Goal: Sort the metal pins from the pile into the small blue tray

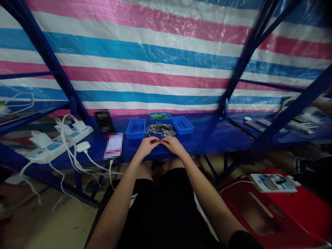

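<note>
At the front edge of the blue table, my left hand (148, 144) and my right hand (171, 143) meet with their fingertips pinched together. Whatever they hold between them is too small to make out. Just beyond my fingers lies a heap of thin, silvery metal pins (161, 129). A blue plastic tray (136, 137) stands left of the heap, and a second blue tray (187, 131) is on the right with a few small pieces in it. Behind the heap, a third tray (160, 121) holds green items (159, 116).
Left of my hands are a phone (113, 147) on a charging cable, a dark pixelated object (104, 121) and a white power strip (55, 147) with plugs and loose cables. Blue metal posts (234, 77) frame the table. A red stool (293, 207) carries another power strip (275, 183).
</note>
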`<state>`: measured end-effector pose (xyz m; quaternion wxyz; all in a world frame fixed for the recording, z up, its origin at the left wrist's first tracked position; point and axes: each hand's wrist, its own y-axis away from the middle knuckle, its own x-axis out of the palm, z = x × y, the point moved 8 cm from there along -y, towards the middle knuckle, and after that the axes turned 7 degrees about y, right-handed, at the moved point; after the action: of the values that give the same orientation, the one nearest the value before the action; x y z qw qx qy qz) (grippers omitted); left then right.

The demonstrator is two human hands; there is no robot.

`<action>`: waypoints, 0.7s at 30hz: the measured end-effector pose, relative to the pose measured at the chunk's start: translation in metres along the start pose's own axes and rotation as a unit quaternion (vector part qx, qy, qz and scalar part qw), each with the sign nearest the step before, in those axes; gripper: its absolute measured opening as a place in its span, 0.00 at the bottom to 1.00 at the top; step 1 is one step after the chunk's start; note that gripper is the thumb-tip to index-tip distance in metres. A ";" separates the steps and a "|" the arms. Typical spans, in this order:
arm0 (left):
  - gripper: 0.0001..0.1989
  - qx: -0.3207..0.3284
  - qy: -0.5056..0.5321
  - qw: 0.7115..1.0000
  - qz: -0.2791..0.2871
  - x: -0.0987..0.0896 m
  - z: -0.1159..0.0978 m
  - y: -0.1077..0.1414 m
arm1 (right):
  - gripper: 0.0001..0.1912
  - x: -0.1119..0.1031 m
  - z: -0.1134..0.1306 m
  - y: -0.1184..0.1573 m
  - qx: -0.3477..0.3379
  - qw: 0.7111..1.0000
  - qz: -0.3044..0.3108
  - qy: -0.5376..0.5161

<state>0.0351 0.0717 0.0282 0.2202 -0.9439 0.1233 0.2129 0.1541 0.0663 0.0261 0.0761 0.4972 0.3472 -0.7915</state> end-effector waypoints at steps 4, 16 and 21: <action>0.11 -0.003 0.022 1.000 0.009 0.002 0.004 -0.001 | 0.12 0.000 0.002 0.001 -0.007 1.000 0.011 -0.007; 0.12 -0.004 0.092 0.996 -0.015 -0.003 -0.002 0.002 | 0.13 -0.014 0.010 0.006 0.015 0.998 -0.007 -0.064; 0.13 -0.007 0.020 0.999 0.042 0.006 -0.005 0.004 | 0.10 -0.018 0.006 0.007 0.051 0.993 -0.025 -0.099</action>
<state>0.0411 0.0651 0.0276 0.2022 -0.9434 0.1655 0.2041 0.1620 0.0537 0.0392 0.0648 0.4110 0.3090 -0.8552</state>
